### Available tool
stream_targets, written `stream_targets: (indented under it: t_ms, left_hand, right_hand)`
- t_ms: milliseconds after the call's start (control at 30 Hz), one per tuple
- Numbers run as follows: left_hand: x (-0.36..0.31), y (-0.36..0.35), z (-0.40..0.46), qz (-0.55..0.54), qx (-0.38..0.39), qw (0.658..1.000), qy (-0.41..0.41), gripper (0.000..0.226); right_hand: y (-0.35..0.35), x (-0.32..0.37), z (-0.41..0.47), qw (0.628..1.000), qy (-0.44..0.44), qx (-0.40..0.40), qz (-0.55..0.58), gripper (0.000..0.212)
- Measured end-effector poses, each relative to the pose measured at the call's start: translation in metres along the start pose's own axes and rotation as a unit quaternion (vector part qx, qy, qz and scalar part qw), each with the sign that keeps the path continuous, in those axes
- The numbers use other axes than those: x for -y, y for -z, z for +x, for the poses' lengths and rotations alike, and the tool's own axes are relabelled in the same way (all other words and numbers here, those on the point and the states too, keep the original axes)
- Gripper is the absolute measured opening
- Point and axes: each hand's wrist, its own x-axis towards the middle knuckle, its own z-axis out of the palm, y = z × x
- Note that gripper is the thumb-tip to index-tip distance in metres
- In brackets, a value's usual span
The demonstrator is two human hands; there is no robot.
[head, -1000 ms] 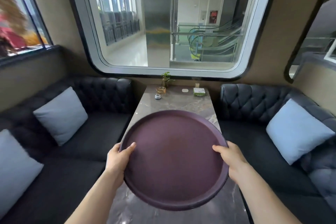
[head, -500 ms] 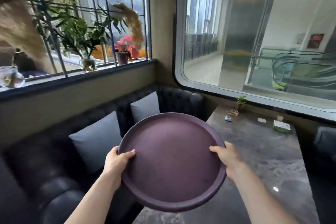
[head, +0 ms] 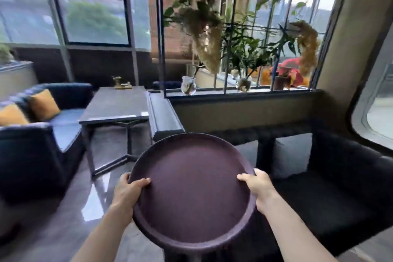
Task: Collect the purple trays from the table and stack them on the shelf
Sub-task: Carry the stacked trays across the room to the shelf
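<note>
- Now my left hand (head: pixel 127 192) and right hand (head: pixel 258 187) each clamp opposite rims of the round purple tray (head: pixel 192 195).
- Best I keep it level, thumbs pressing down, while seeking the shelf.

I hold the tray (head: pixel 191 193) in front of me, my left hand (head: pixel 127 192) on its left rim and my right hand (head: pixel 260 189) on its right rim. Behind the tray, to the left, stands a table (head: pixel 116 104), and a sofa (head: pixel 32 134) is left of it. A ledge (head: pixel 244 94) with vases runs behind, to the right. A dark seat (head: pixel 340 187) is at my right.
</note>
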Motion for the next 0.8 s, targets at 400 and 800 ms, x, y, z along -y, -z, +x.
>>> stream_targets:
  t_ms: [400,800]
  left_hand:
    - [0.009,0.293,-0.055,-0.075,-0.333,0.94,-0.001,0.032]
    - [0.032,0.395,-0.274,-0.111,-0.643,0.757,-0.012,0.054]
  right_hand:
    - [-0.327,-0.006,-0.08,0.942,0.021,0.327,-0.08,0.012]
    - [-0.471,-0.025,-0.274,0.776,0.037,0.608,-0.164,0.015]
